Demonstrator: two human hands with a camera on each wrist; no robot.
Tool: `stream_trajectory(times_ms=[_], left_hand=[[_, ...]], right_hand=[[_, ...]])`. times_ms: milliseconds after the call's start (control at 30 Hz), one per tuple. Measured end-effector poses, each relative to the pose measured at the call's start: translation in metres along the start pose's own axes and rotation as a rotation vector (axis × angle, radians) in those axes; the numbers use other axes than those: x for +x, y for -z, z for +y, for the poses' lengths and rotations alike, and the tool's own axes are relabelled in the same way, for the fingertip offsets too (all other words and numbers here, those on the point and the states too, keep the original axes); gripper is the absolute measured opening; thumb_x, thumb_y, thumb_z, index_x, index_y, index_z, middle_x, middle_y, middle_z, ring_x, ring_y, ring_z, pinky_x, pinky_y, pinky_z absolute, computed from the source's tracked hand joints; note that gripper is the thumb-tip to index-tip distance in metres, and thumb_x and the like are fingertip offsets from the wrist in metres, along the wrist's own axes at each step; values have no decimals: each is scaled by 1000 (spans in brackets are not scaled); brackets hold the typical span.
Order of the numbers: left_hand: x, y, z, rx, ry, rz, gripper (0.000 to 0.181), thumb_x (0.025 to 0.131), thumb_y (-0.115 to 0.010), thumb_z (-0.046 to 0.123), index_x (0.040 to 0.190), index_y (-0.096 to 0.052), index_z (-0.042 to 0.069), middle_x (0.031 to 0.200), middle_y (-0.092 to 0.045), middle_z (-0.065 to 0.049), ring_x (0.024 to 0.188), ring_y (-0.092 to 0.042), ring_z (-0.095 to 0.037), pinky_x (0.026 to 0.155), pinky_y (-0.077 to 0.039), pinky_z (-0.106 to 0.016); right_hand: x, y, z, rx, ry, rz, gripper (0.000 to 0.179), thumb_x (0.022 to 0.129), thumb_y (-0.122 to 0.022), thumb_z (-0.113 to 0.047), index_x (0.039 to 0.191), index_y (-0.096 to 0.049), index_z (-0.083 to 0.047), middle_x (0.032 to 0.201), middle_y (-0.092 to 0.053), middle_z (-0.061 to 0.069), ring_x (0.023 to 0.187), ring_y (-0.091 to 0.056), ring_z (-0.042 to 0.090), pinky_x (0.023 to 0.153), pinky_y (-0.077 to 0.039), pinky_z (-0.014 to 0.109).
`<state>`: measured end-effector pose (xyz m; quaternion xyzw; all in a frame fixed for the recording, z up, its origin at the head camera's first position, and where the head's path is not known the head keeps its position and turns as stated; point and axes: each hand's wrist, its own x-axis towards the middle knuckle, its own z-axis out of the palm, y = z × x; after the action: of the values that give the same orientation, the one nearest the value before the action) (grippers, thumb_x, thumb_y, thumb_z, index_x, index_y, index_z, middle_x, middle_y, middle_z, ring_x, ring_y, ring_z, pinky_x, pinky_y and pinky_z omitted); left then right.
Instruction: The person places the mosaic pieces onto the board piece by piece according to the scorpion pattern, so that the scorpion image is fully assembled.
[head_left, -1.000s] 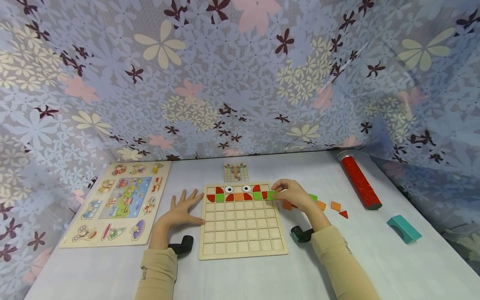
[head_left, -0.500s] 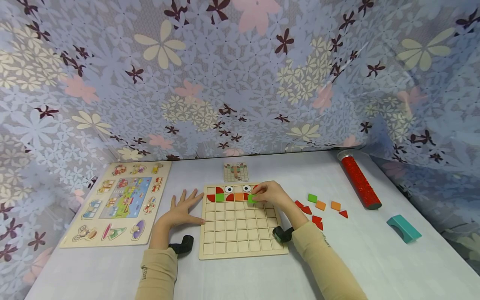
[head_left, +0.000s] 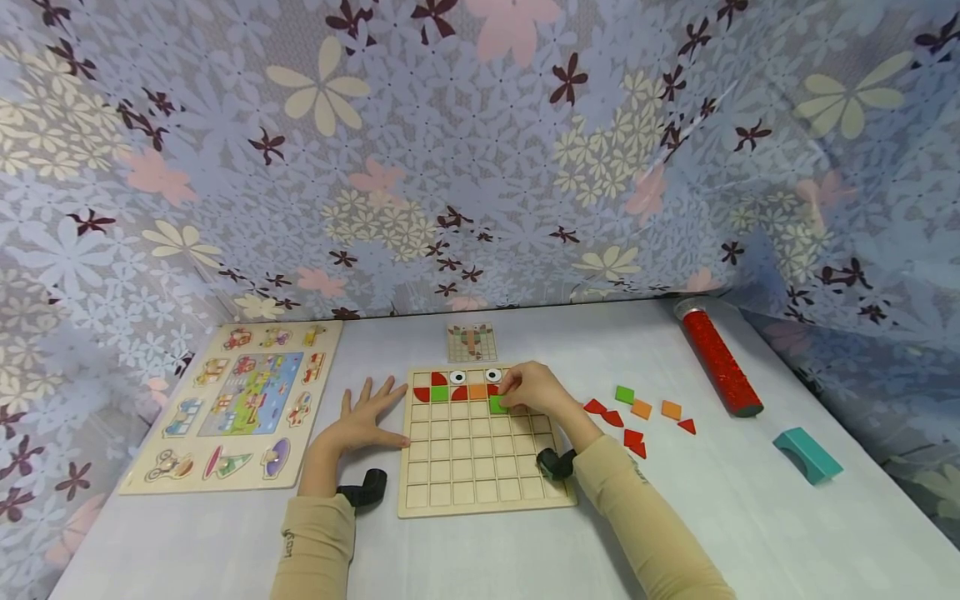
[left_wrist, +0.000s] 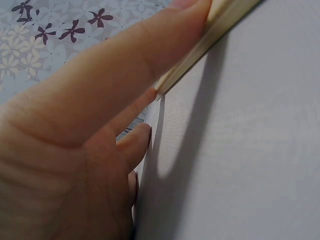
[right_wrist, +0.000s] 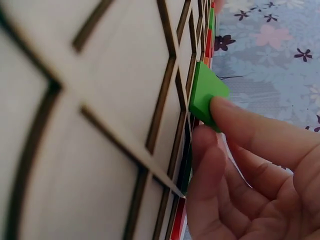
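A wooden grid board [head_left: 463, 475] lies flat on the table, its far two rows partly filled with red, green, orange and eye tiles. My right hand [head_left: 536, 390] pinches a green square tile [head_left: 497, 406] between thumb and fingers above the board's right half. In the right wrist view the tile [right_wrist: 204, 92] is tilted against the grid ridges. The hand covers the tiles at the far right corner. With fingers spread, my left hand [head_left: 362, 423] touches the board's left edge; its thumb lies along the wooden rim [left_wrist: 220, 25] in the left wrist view.
A small pattern card [head_left: 472, 343] lies behind the board. To the right are a loose green tile [head_left: 625, 395], orange tiles [head_left: 671, 410] and several red pieces [head_left: 633, 439]. Farther right are a red tube [head_left: 720, 362] and a teal arch block [head_left: 808, 457]. A picture puzzle [head_left: 318, 392] lies left.
My right hand has carried the green square tile leftward from the board's right edge to over the grid, then slightly nearer. The left hand has stayed at the board's left edge.
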<state>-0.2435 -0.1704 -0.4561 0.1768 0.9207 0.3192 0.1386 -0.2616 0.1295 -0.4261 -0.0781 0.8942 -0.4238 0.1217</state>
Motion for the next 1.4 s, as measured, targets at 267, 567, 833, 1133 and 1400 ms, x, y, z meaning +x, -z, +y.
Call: stream_trajectory(times_ms=[267, 567, 833, 1133, 1400], left_hand=[[-1, 0, 1, -5, 0, 1, 98, 68, -79, 37, 146, -27, 9, 154, -9, -17, 138, 12, -41, 103, 21, -58], [-1, 0, 2, 0, -2, 0, 97, 68, -79, 36, 146, -28, 10, 154, -9, -17, 138, 11, -42, 103, 20, -58], [-1, 0, 2, -3, -1, 6, 96, 68, -79, 35, 146, -28, 9, 153, -10, -17, 138, 11, -42, 103, 20, -58], [-1, 0, 2, 1, -6, 15, 96, 68, -79, 35, 146, -28, 9, 153, -10, -17, 138, 11, -43, 103, 20, -59], [-1, -1, 2, 3, -8, 18, 96, 67, -79, 35, 145, -29, 9, 153, -10, -17, 138, 10, -43, 103, 20, -59]], right_hand=[[0, -1, -2, -111, 15, -2, 9, 72, -75, -2, 76, -67, -5, 69, -56, 3, 64, -47, 15, 58, -41, 26], [-2, 1, 1, 9, 9, -24, 14, 72, -74, 0, 82, -64, -2, 68, -54, 3, 62, -47, 15, 56, -41, 26], [-10, 14, 7, 89, 47, -44, 16, 75, -72, -3, 89, -63, 1, 74, -55, 4, 66, -47, 16, 60, -44, 29], [-23, 39, 25, 94, -1, 15, 18, 78, -70, -8, 93, -63, 0, 84, -58, 8, 74, -53, 22, 64, -48, 33], [-33, 62, 44, 138, -80, 51, 26, 80, -69, -10, 102, -60, 2, 92, -59, 10, 77, -58, 25, 68, -52, 34]])
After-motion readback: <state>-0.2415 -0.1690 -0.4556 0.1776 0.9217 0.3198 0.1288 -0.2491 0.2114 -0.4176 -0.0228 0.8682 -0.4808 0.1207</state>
